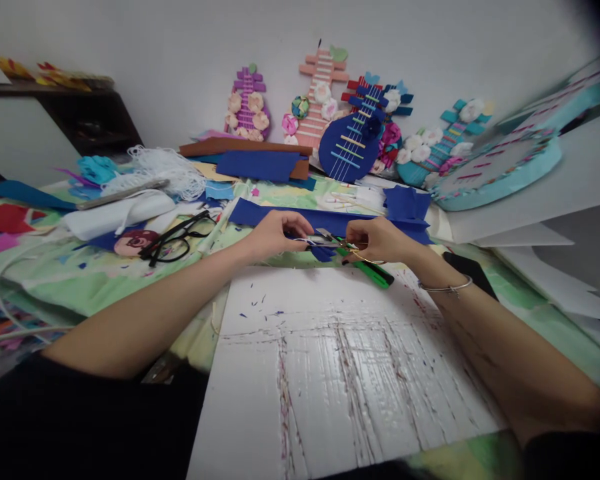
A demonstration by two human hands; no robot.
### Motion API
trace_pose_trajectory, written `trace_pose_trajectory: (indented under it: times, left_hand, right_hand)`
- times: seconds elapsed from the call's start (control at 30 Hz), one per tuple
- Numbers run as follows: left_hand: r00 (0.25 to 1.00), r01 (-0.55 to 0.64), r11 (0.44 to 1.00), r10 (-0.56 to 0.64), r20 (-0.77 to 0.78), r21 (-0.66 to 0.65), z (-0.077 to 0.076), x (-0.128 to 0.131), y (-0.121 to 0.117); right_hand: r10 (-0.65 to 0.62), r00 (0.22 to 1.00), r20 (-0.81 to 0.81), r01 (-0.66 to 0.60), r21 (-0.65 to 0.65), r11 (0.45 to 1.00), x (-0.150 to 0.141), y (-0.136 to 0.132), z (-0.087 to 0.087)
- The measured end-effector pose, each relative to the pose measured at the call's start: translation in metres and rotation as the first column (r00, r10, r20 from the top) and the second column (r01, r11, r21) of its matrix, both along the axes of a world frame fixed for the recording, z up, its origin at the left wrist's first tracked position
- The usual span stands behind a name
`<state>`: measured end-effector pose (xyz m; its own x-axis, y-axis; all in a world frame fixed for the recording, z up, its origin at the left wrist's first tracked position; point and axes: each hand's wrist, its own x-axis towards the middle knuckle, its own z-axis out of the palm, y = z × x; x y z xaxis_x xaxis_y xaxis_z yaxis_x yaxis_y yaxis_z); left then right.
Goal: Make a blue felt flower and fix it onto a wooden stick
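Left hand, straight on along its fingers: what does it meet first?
Most likely the blades of the scissors in the right hand, just beyond the fingertips of the left hand. The green tool lies near that line too, and one view leaves depth unclear.

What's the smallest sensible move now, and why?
I'd probably ease the left hand slightly back before the scissors close. The right hand holds them with the blades apart, and their tips sit right beside the left fingers, which seem to pinch something thin and white.
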<state>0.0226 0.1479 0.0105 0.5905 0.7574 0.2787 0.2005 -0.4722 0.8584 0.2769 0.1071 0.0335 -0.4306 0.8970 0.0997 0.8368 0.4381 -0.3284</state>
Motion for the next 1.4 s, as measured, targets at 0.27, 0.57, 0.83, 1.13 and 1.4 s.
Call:
trace_pose_trajectory:
  times: [0.27,0.57,0.83,1.13,1.4]
  left_hand:
    - [0.987,-0.046,0.999,0.042,-0.154,-0.023,-0.0018,-0.0003,0.0017]
    - [1.0,-0.014,0.99,0.013,-0.01,-0.14,-0.0036,0.0,0.0027]
    - [0.999,0.034,0.992,-0.038,-0.037,-0.121,-0.0057,0.0013,0.004]
    - [0.998,0.019,0.998,-0.022,-0.05,-0.058,-0.0089,0.0023,0.0064]
    - [1.0,0.003,0.997,-0.004,-0.017,-0.074,-0.0069,0.0029,0.003]
  right_hand:
    - [-0.002,0.997,-0.083,0.001,-0.011,1.0,0.0019,0.0019,-0.0028]
    - [0.0,0.997,-0.076,-0.003,-0.037,0.999,0.0004,0.0033,-0.0074]
    - [-0.036,0.998,-0.051,0.035,-0.013,0.999,-0.001,0.0052,-0.0095]
    - [-0.065,0.997,-0.036,0.064,-0.015,0.998,-0.002,0.0058,-0.0076]
    - [-0.077,0.997,-0.006,0.077,-0.018,0.997,-0.0019,0.0068,-0.0075]
